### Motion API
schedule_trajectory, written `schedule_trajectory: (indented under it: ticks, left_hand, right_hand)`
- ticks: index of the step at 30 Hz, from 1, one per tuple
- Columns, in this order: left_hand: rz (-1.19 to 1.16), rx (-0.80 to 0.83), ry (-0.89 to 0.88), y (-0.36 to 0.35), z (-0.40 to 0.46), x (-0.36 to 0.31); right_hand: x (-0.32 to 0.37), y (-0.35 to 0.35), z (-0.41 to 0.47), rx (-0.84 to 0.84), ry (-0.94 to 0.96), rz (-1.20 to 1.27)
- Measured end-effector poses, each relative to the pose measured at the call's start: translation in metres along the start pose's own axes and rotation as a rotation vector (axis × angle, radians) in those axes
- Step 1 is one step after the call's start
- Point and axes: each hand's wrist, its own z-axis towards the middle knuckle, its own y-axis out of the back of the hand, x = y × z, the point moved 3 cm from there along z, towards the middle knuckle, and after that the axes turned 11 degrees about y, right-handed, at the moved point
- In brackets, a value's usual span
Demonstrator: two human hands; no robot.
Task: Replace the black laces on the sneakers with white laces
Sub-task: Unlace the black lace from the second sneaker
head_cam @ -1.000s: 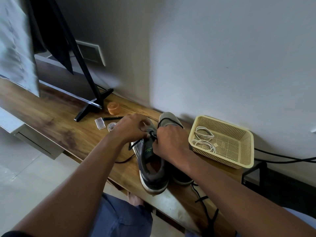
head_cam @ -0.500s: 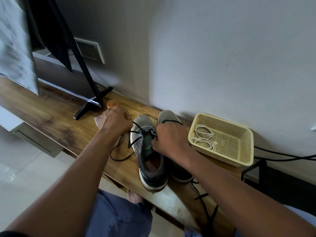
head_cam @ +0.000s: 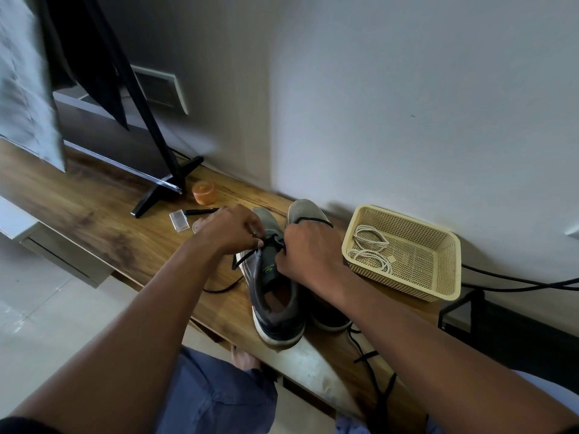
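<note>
Two grey fabric sneakers with white soles sit side by side on a long wood-grain worktop (head_cam: 94, 211), toes toward the wall, heels toward the person, so the long axis runs front to back. On the left sneaker (head_cam: 275, 296) both hands work at the black lace (head_cam: 247, 260) over the tongue: the left hand (head_cam: 232, 230) pinches a strand with curled fingers, the right hand (head_cam: 308, 255) has its grip curled tight round the lace too, and a loose end trails off onto the wood. The right sneaker (head_cam: 305, 211) is mostly hidden behind that hand. Just right of it, one cream perforated plastic basket (head_cam: 445, 283) holds the coiled white laces (head_cam: 371, 249); looks like two. Left of the shoes: one small orange round tub (head_cam: 204, 192), a clear plastic piece, a black TV-style stand foot (head_cam: 163, 192). Plain grey-white wall, pale tiled floor.
</note>
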Motion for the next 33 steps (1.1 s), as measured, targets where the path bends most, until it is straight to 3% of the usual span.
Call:
schedule_trajectory:
  ticks: [4, 9, 11, 13, 17, 20, 25, 30, 33]
  left_hand:
    - [0.019, -0.007, 0.042, -0.003, -0.001, -0.005]
    - [-0.011, -0.331, 0.336, 0.017, -0.005, 0.010]
    - [0.017, -0.357, 0.429, 0.019, -0.007, 0.019]
    - [0.049, -0.322, 0.398, 0.017, -0.005, 0.020]
    - [0.086, -0.086, 0.082, 0.003, 0.004, 0.006]
    - [0.084, 0.000, 0.043, -0.007, 0.005, -0.003]
    - [0.008, -0.070, 0.043, -0.002, 0.002, -0.006]
    - [-0.035, -0.344, 0.364, 0.014, 0.000, 0.019]
    - [-0.027, -0.318, 0.300, 0.016, 0.000, 0.021]
  right_hand:
    - [0.000, -0.001, -0.001, 0.011, 0.001, 0.006]
    - [-0.002, -0.002, 0.002, 0.015, -0.007, 0.012]
    - [0.000, -0.004, 0.002, 0.019, 0.002, 0.002]
    - [0.003, -0.006, 0.003, 0.024, 0.005, -0.010]
    - [0.002, -0.006, 0.003, 0.006, -0.007, -0.001]
    - [0.000, -0.004, 0.001, -0.001, -0.009, 0.001]
    - [0.000, -0.002, 0.002, -0.005, -0.009, -0.003]
    - [-0.002, 0.000, 0.000, 0.016, -0.013, 0.030]
    - [-0.003, 0.000, 0.000, 0.028, -0.015, 0.033]
